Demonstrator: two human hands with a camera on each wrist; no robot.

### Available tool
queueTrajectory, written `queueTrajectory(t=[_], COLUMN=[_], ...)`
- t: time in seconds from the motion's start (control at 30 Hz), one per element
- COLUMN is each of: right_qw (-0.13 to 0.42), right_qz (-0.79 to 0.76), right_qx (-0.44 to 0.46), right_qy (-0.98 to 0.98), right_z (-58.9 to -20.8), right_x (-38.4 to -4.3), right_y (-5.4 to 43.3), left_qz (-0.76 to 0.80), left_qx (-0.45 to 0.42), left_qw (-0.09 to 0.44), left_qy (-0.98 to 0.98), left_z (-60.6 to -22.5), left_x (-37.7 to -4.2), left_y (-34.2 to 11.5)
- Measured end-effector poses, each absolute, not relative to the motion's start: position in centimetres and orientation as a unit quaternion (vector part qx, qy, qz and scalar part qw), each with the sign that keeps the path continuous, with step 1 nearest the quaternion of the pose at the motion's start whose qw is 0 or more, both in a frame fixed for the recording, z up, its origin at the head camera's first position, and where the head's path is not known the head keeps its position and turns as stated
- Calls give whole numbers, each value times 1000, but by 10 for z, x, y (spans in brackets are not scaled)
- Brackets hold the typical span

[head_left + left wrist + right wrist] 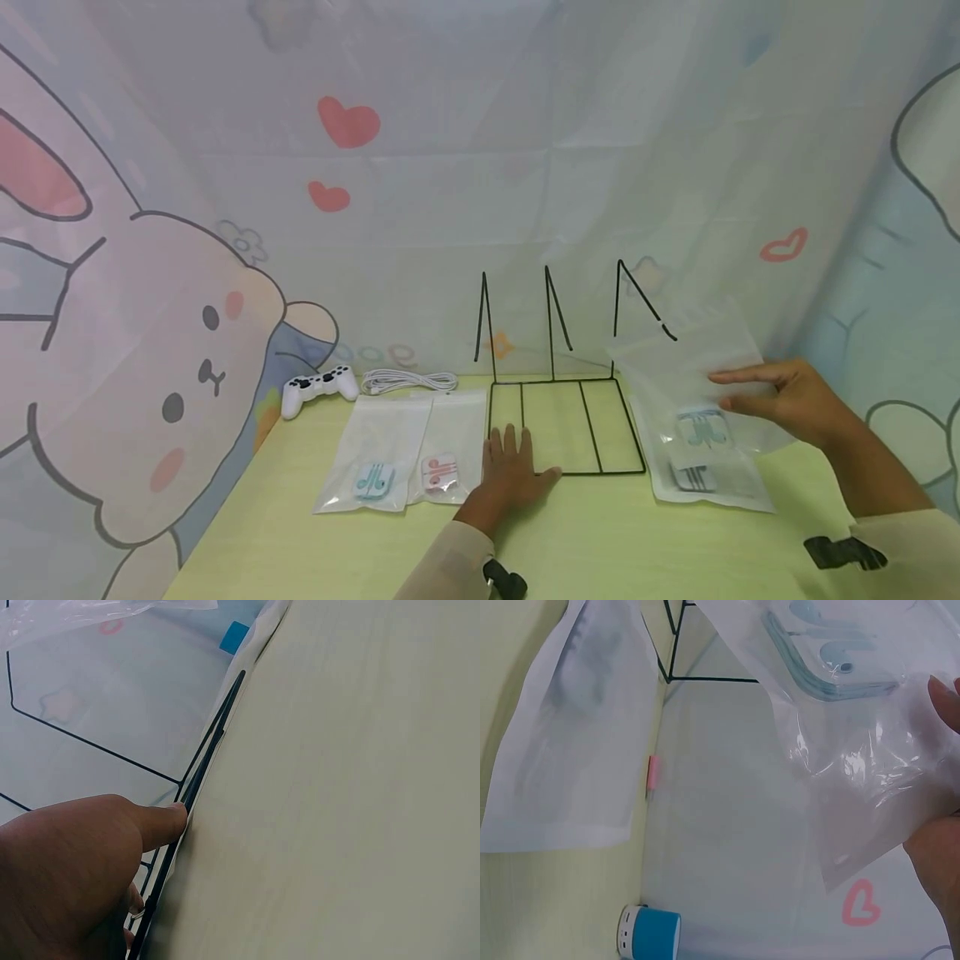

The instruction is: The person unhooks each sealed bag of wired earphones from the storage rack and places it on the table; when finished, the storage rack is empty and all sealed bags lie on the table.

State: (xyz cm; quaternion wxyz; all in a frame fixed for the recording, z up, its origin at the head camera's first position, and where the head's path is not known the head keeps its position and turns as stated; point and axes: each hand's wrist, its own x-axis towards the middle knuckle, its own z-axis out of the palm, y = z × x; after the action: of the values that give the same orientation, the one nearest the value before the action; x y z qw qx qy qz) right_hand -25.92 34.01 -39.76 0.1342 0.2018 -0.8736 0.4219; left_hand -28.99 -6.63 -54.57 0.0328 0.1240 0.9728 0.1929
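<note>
My right hand (795,404) pinches a clear zip bag (720,358) holding teal earphones (703,427) in a square case. The bag is lifted and tilted at the right prong of a black wire rack (592,474). Its top edge meets that prong's tip; whether the wire passes through it I cannot tell. My left hand (513,475) rests with fingers extended on the rack's front left corner. In the left wrist view its thumb (163,823) touches the front wire. Beneath the raised bag lies another bag (731,492) with dark earphones (696,478).
To the left lie two more bags, one with blue earphones (373,481), one with pink earphones (440,472). Behind them are a white game controller (321,387) and a coiled white cable (408,381). A blue and white cylinder (652,932) stands at the right.
</note>
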Motion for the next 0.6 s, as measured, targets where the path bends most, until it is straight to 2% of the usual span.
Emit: queueTrajectory(t=[0.6], right_qw=[151], right_qz=[437], right_qx=[229], right_qy=[-857], right_z=[-403], right_x=[-249], right_y=[338], left_qz=[195], left_qx=[129], left_qw=[27], left_qy=[972], left_z=[-551], left_x=[-292], left_y=[-67])
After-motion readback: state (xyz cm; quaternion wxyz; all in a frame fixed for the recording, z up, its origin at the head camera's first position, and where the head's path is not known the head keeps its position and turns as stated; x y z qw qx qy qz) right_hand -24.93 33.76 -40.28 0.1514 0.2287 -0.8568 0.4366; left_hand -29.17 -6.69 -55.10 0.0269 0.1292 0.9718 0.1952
